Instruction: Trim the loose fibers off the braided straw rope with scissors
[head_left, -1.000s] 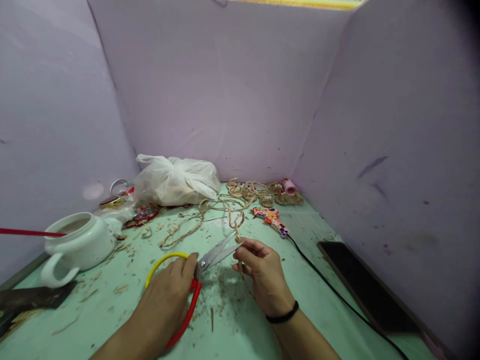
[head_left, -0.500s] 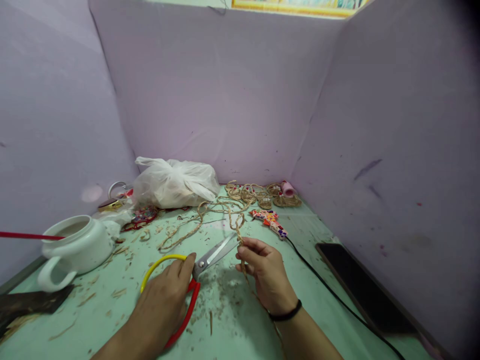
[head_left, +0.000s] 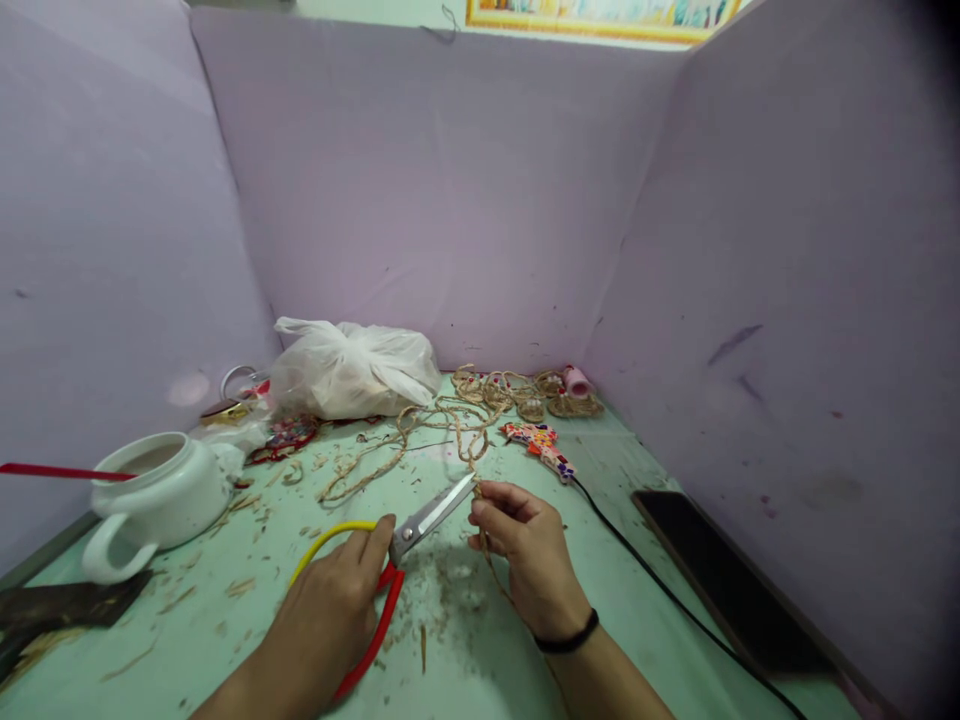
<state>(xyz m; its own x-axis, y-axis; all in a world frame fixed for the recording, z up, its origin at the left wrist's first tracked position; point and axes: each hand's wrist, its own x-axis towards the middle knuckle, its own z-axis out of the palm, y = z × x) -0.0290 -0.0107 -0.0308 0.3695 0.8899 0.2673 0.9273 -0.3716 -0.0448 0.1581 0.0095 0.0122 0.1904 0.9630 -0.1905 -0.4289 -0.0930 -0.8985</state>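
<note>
My left hand (head_left: 334, 610) is closed around scissors (head_left: 427, 517) with one yellow and one red handle. Their blades lie nearly together, pointing up and right, with the tips at a braided straw cord (head_left: 471, 450). Between the thumb and fingers of my right hand (head_left: 529, 560) the cord is pinched, just beside the blade tips. One end hangs below that hand toward my forearm. Beyond it, the cord runs away across the table in loose loops. Whether the blades cut into the cord cannot be made out.
On the green table (head_left: 420, 610), scattered with straw bits, stand a white pot (head_left: 161, 500) at left and a tied plastic bag (head_left: 352, 370) behind. A patterned glue gun (head_left: 544, 445) with a black cable, coiled straw pieces (head_left: 574, 403) and a dark phone-like slab (head_left: 720, 580) lie right.
The scissors' blades have come closer together at the cord. My right hand has stayed pinched on it, shifting slightly down in view.
</note>
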